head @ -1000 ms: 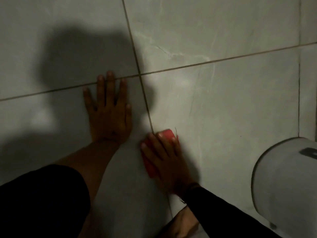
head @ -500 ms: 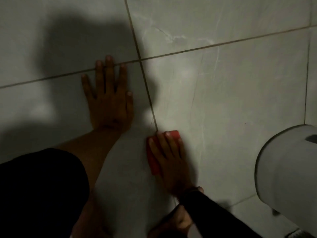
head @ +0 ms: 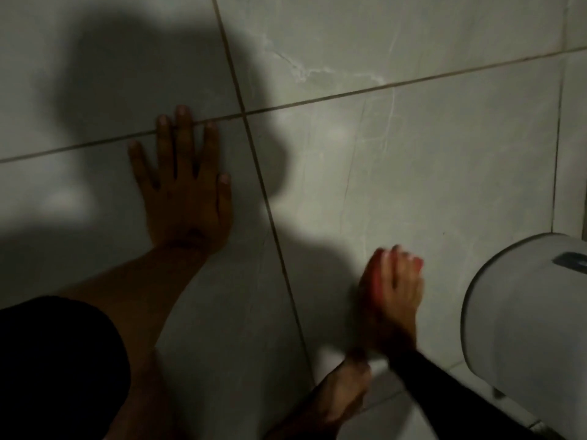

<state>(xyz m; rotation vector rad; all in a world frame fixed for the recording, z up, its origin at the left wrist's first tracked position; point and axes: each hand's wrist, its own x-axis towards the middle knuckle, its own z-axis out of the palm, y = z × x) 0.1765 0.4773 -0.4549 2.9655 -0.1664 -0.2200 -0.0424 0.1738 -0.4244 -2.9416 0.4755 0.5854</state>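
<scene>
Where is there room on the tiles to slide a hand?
Bare tile lies between the left hand and the right hand, and above the right hand up to the grout line. Crowded right of the red sponge, by the white fixture.

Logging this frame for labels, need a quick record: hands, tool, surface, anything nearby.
surface: grey tiles, dark grout lines
left hand: flat on the tiles, fingers straight, tips at a grout line
right hand: motion-blurred, holds a red sponge against the tiles
nearby: white rounded fixture at right; bare foot at the bottom
light: dim, shadow across the tiles
</scene>
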